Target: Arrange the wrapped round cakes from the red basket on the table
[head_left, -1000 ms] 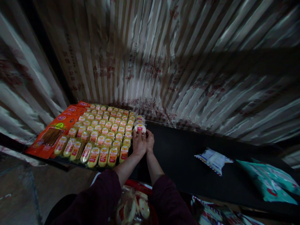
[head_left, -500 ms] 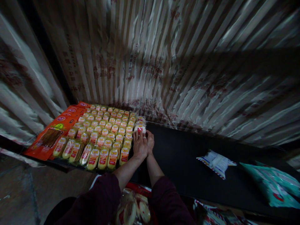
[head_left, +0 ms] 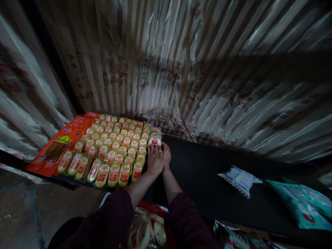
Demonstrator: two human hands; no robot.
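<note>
My left hand (head_left: 155,161) and my right hand (head_left: 166,156) are side by side at the right end of the rows of packs. Between and under their fingers is a clear-wrapped white bun (head_left: 155,141) with a red label. My left fingers lie over its near side, and my right fingers curl against its right edge, partly hidden. Behind it stands another white wrapped bun (head_left: 155,130). Left of my hands, many yellow wrapped cakes (head_left: 114,174) with red and white labels stand in close rows.
Orange snack bags (head_left: 49,155) lie at the left end of the black shelf (head_left: 197,173). On its right are a white-blue packet (head_left: 241,180) and teal bags (head_left: 301,204). Below my arms, a red container (head_left: 153,208) holds wrapped buns (head_left: 147,232). Striped sheeting (head_left: 168,76) hangs behind.
Little differs. Both hands stay on the white wrapped bun at the end of the rows; the view has shifted very slightly.
</note>
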